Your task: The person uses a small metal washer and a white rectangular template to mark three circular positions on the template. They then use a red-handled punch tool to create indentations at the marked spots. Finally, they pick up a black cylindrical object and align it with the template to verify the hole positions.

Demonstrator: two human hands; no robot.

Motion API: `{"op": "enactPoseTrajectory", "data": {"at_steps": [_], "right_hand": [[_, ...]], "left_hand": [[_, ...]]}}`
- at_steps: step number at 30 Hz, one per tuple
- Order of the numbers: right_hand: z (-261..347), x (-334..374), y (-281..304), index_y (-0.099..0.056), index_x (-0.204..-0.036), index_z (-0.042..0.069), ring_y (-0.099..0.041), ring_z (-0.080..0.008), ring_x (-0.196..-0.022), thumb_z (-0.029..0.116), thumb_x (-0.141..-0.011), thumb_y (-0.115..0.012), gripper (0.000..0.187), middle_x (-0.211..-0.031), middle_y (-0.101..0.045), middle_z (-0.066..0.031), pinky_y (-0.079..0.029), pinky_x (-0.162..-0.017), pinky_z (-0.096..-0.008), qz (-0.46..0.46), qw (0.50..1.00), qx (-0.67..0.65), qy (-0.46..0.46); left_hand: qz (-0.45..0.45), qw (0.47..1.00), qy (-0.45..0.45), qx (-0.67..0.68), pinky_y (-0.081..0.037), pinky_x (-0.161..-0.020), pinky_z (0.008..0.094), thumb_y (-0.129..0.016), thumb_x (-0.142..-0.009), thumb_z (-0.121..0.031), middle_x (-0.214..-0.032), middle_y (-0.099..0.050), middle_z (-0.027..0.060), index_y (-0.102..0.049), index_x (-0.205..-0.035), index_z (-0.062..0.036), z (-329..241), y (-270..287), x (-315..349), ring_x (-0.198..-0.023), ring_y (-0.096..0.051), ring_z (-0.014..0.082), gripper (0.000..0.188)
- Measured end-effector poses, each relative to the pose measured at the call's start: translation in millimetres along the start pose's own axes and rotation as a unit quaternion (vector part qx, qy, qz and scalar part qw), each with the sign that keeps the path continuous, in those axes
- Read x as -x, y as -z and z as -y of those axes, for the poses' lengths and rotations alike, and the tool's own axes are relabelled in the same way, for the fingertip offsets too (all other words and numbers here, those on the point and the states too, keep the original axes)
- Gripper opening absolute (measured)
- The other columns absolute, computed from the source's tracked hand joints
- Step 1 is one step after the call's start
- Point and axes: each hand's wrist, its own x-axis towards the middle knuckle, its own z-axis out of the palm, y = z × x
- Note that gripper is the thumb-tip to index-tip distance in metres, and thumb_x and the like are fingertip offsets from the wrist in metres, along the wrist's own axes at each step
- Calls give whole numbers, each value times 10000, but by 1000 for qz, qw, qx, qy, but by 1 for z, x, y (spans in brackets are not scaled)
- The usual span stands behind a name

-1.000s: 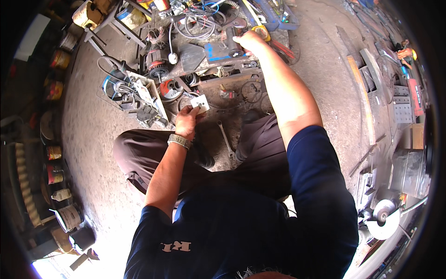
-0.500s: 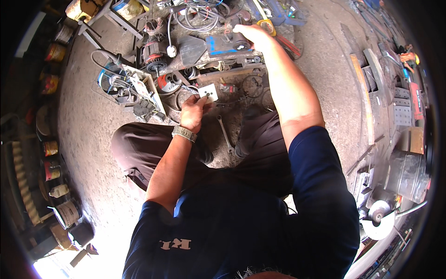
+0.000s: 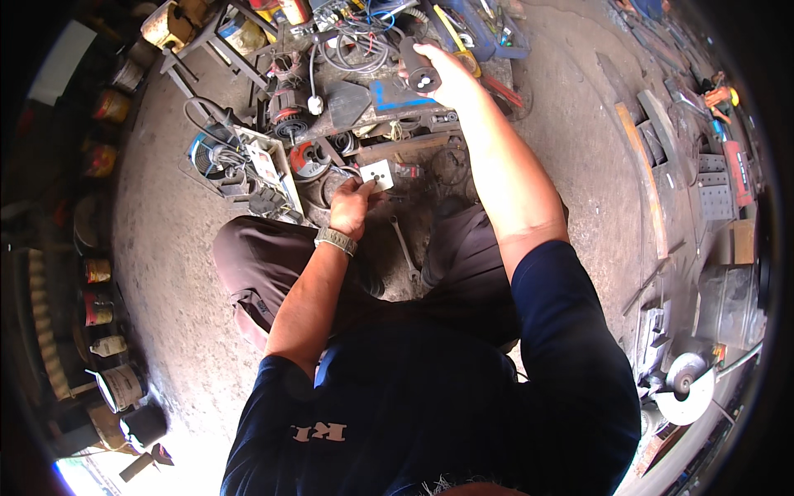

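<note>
My left hand (image 3: 351, 207) pinches a small white square plate (image 3: 377, 174) with several dark holes, held above the floor in front of my knees. Farther forward, over the low bench, my right hand (image 3: 451, 80) is wrapped round a dark cylindrical part (image 3: 419, 68). Its round end faces me and shows light spots; I cannot tell its exact kind. Just below that part lies a flat piece with blue paint (image 3: 403, 94) on the bench. A combination wrench (image 3: 404, 246) lies on the floor between my feet.
A red and black power tool body (image 3: 288, 107), a grey angled plate (image 3: 347, 104) and coiled cables (image 3: 364, 51) crowd the bench. Red-rimmed discs (image 3: 309, 159) sit below its edge. A blue tray (image 3: 488, 29) stands at back right. Wooden strips (image 3: 643, 178) lie on the right-hand floor.
My right hand has shifted slightly left with the dark cylinder, which now shows more of its length, tilted. My left hand still holds the white plate. The whole view has shifted a little.
</note>
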Motion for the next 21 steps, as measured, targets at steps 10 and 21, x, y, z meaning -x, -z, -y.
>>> {"op": "enactPoseTrajectory", "data": {"at_steps": [10, 21], "right_hand": [[14, 2, -40, -659, -1215, 89, -710, -230, -1030, 293, -1084, -547, 267, -1098, -748, -85, -532, -911, -507, -35, 994, -101, -12], [16, 3, -54, -613, -1262, 1, -720, -292, -1031, 237, -1059, -574, 314, -1146, -714, -164, -597, -913, -471, 29, 971, -231, 58]], "left_hand": [[-9, 1000, -14, 4, -599, -743, 294, -659, -1030, -128, -1026, -758, 106, -661, -1152, 17, 5, 8, 6, -812, -743, 183, 190], [-26, 1000, -18, -2, -597, -712, 292, -658, -1025, -114, -1024, -758, 104, -670, -1135, 26, 5, 7, 6, -784, -740, 183, 178]]}}
